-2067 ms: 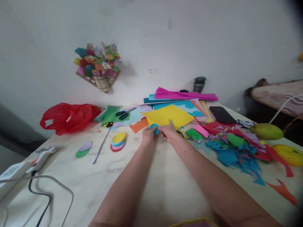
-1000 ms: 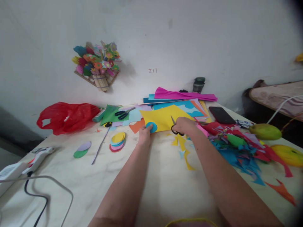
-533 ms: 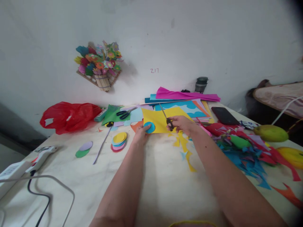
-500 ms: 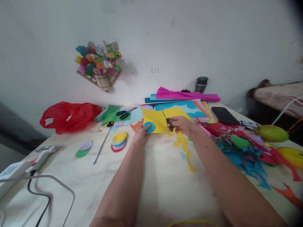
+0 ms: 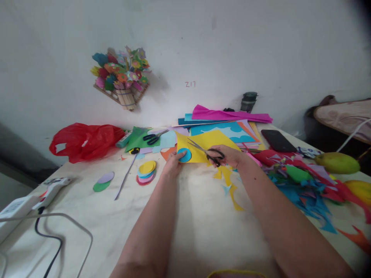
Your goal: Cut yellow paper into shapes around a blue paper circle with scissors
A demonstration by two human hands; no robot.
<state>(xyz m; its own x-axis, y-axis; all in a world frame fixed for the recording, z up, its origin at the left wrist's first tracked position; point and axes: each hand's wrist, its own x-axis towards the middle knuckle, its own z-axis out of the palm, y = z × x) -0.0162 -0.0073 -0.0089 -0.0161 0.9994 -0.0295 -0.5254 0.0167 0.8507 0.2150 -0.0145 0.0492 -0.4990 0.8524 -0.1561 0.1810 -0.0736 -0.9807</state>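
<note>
My left hand (image 5: 173, 163) pinches the lower left corner of a yellow paper sheet (image 5: 214, 139), its thumb over a blue paper circle (image 5: 184, 155) laid on the sheet. My right hand (image 5: 226, 154) grips black-handled scissors (image 5: 216, 156) by the loops. Their slightly parted blades point left, over the yellow sheet and a little above the blue circle. Below my right hand, yellow paper scraps (image 5: 233, 193) lie on the table. To the left of my left hand sits a small stack of cut paper circles (image 5: 147, 170), a yellow one on top.
A second pair of scissors (image 5: 152, 138), a red plastic bag (image 5: 84, 141) and green and purple circles (image 5: 103, 186) lie to the left. Coloured sheets (image 5: 226, 112) are piled at the back. A phone (image 5: 278, 140), paper scraps (image 5: 307, 193) and mangoes (image 5: 337, 162) occupy the right. Cables (image 5: 60, 241) cross the left front.
My right hand has turned the scissors: the blades pointed up and away before and now point left toward the blue circle, slightly apart. My left hand keeps its hold on the sheet and circle.
</note>
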